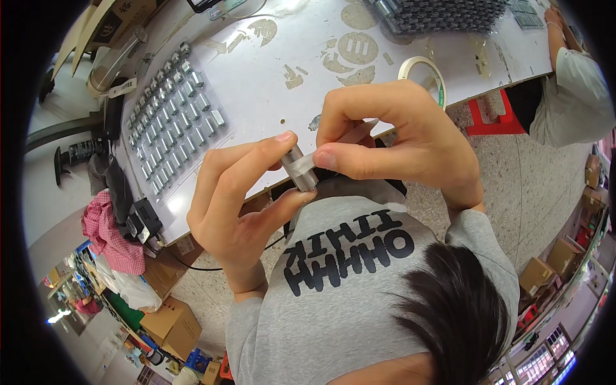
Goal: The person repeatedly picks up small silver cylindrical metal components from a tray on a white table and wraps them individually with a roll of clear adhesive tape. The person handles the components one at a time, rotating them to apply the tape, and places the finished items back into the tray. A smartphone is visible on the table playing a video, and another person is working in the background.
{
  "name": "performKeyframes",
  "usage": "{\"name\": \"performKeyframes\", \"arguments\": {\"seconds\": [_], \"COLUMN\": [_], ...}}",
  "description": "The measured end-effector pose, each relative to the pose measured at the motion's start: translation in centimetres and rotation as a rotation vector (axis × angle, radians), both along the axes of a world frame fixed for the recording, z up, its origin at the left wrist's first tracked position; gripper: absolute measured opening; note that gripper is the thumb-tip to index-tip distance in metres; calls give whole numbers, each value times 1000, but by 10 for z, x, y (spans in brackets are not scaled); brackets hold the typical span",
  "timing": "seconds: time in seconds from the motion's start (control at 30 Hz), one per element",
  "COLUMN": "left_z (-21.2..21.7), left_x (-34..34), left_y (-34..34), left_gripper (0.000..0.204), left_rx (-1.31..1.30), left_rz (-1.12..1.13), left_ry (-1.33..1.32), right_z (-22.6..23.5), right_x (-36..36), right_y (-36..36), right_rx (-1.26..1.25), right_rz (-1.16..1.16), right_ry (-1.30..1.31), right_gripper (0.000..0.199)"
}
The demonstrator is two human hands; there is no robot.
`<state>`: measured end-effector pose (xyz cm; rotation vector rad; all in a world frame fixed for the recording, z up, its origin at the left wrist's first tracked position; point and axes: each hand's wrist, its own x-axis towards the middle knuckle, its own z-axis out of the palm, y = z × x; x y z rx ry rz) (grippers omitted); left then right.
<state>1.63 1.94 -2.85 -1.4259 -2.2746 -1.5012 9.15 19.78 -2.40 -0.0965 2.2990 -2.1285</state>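
Observation:
My left hand (234, 192) holds a short silver metal cylinder (296, 165) by its two ends, between thumb and fingertips, above the table's near edge. A pale translucent strip of tape (301, 168) lies across the cylinder's side. My right hand (410, 138) pinches the strip's other part between thumb and curled fingers, close against the cylinder. Some of the strip shows inside the curl of that hand. Whether the tape goes round the back of the cylinder is hidden.
A clear tray of similar metal cylinders (173, 122) lies at the table's left. Beyond my right hand rests a tape roll (421, 60). Stacked dark trays (436, 19) stand at the back. On the right, a co-worker's sleeve (584, 96) and a red stool (494, 119) show.

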Motion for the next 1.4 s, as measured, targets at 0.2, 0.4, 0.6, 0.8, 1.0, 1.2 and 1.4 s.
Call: {"name": "performKeyframes", "arguments": {"seconds": [0.2,0.4,0.6,0.8,1.0,1.2,1.4], "left_z": [-9,-34,-25,-7,-8,-15,-24], "left_x": [3,-3,-3,7,2,0,-1], "left_y": [2,14,14,9,2,1,1], "left_gripper": [49,53,48,51,49,53,53], "left_rx": [127,352,123,-19,60,168,286], "left_rz": [-71,-186,-78,66,55,3,-49], "left_ry": [51,-107,-24,85,11,-68,-148], "right_z": [-3,0,-12,-5,-18,-8,-13], "right_x": [2,-1,-4,-2,-3,-1,-3], "right_y": [0,-9,1,-5,-5,-2,-7], "right_rx": [-213,-435,-199,44,-88,-278,-217], "right_rz": [114,127,24,-21,-34,20,8], "right_ry": [-78,-124,89,-30,177,-16,76], "right_gripper": [23,14,29,27,22,16,14]}}
